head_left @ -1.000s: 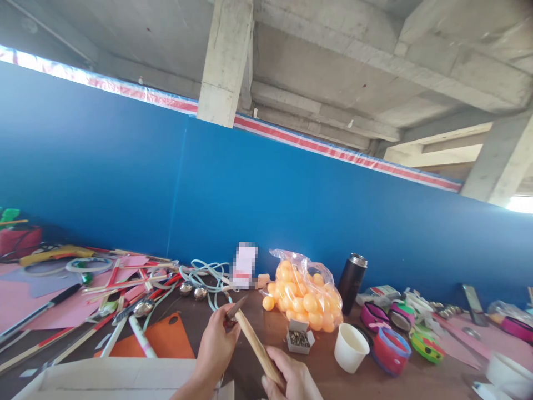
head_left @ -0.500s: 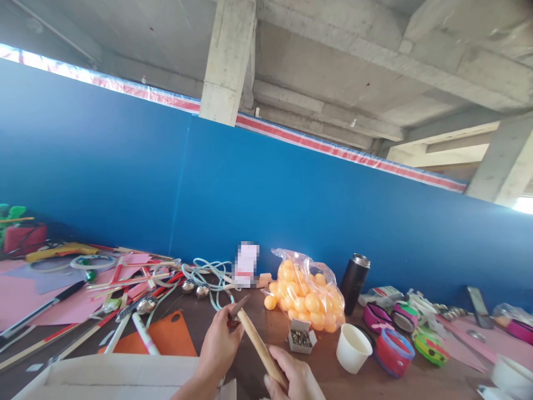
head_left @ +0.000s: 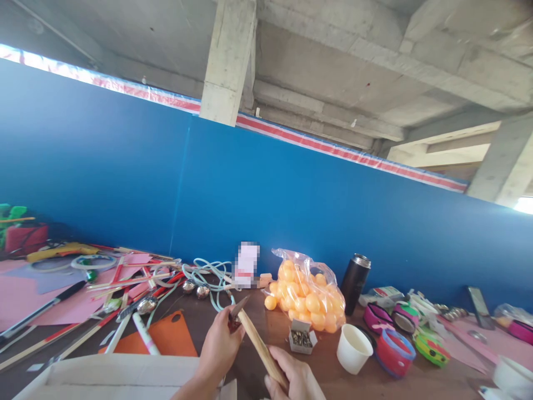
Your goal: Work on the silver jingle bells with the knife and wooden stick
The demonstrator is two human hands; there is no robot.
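Bag of balls [head_left: 307, 303], little box [head_left: 301, 341], white cup [head_left: 353, 350] beyond on the desk [head_left: 333, 384]; here's the hammer [head_left: 260, 345] above it, left hand [head_left: 219, 343] with fingers round the head, right hand [head_left: 295, 375] gripping the handle, unchanged from before

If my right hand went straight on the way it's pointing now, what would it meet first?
Your right hand points along the wooden handle, so probably your left hand at the tool's dark head, though depth is hard to judge.

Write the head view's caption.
Left hand at a tool's dark head, right hand on its pale wooden handle, near a clear plastic bag of orange balls.
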